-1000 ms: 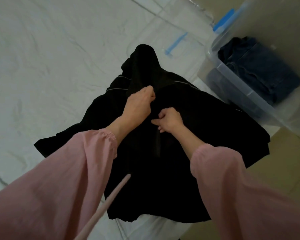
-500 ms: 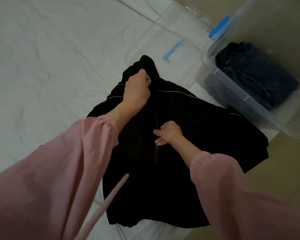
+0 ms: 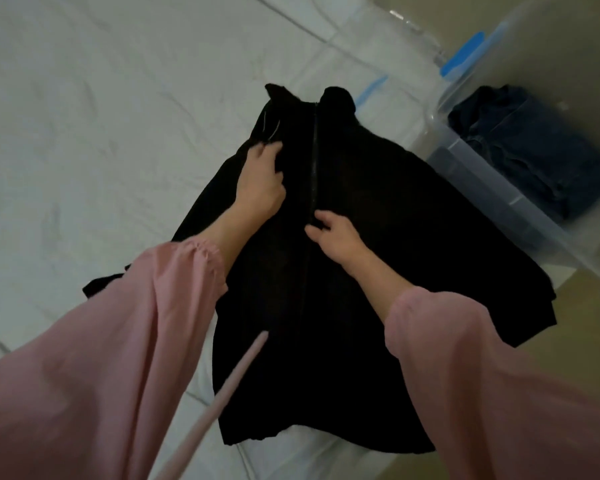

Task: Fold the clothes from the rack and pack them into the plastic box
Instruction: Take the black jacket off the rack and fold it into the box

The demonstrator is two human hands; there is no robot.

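Black zip jacket (image 3: 388, 244) spread flat on white sheet (image 3: 101, 116), left hand (image 3: 260, 188) pinching fabric below collar, right hand (image 3: 336, 237) pinching front at zipper, plastic box (image 3: 482, 181) just beside, folded denim (image 3: 534, 150) inside.

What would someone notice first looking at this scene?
A black garment lies spread on the white sheet at centre, the left hand gripping it near the collar, the right hand pinching it at the zipper. At right, a clear plastic box holds folded blue clothes.

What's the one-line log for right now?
black jacket: front-up on white sheet | left hand: grips its front | right hand: pinches zipper | plastic box: jeans inside
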